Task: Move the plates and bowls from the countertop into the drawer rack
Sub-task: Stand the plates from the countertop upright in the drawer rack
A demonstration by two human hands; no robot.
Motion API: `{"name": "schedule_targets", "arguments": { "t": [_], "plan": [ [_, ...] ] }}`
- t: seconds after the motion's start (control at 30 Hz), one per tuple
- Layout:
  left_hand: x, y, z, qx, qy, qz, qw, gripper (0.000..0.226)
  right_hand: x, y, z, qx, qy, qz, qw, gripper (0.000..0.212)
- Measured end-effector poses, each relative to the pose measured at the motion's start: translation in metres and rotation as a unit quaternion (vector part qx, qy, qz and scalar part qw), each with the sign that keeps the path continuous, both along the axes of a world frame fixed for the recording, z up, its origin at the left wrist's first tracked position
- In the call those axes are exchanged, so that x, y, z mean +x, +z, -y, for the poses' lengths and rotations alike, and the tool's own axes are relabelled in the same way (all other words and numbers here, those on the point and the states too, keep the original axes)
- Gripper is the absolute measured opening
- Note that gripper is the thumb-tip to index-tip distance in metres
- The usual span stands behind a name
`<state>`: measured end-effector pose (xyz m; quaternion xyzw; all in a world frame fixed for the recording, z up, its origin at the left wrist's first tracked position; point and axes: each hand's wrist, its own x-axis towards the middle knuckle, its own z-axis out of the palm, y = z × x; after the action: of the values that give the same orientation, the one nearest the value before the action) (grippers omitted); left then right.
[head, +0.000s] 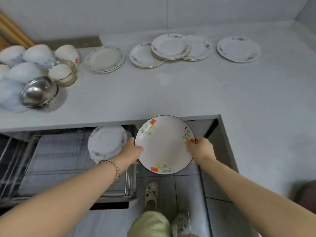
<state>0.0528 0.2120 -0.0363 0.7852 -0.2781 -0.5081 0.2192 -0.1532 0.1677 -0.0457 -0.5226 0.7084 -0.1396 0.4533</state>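
Resting bowls (32,65): white ones are set upside down in a close cluster at the far left of the bench (171,93).
Steel bowl (40,92): it is tipped on its side at the front of that cluster, touching the white bowls.
Drawer rack (59,151): it is pulled out below the front edge of the bench, and its wire grid is seen.
Small plate stack (104,59): it is laid flat on the bench just right of the bowls, with a faint floral border.
Racked plates (106,142): these are stood on edge at the right end of the drawer rack.
Left hand (130,152): it is curled round the left rim of the flowered plate, thumb on top; a bracelet (116,168) is worn at the wrist.
Flowered plate (165,144): white, dark-rimmed and printed with orange flowers, it is held between both hands, just right of the racked plates.
Overlapping plates (171,48): several are spread at the back of the bench.
Right hand (201,148): the right rim is pinched beside an orange flower.
Single plate (238,49): it is laid alone, farthest right.
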Motion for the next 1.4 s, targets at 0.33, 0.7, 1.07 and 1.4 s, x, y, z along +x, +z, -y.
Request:
{"name": "schedule_targets", "arguments": {
  "t": [0.33, 0.7, 1.07, 1.4],
  "plan": [
    [0.161, -0.042, -0.097, 0.068, 0.099, -0.012, 0.993, 0.043, 0.175, -0.054, -0.058, 0.099, 0.109, -0.014, 0.989, 0.030],
    [0.319, -0.164, -0.067, 0.141, 0.042, -0.021, 0.989, 0.040, 0.326, -0.168, -0.057, 0.203, 0.031, -0.010, 0.979, 0.011],
    [0.363, -0.249, 0.038, 0.059, -0.091, 0.069, 0.992, 0.042, 0.374, -0.236, 0.012, 0.104, -0.102, -0.068, 0.987, 0.020],
    [0.359, -0.269, 0.022, -0.042, -0.079, 0.123, 0.988, 0.052, 0.378, -0.244, -0.012, 0.044, -0.210, 0.059, 0.975, 0.030]
  ]
}}
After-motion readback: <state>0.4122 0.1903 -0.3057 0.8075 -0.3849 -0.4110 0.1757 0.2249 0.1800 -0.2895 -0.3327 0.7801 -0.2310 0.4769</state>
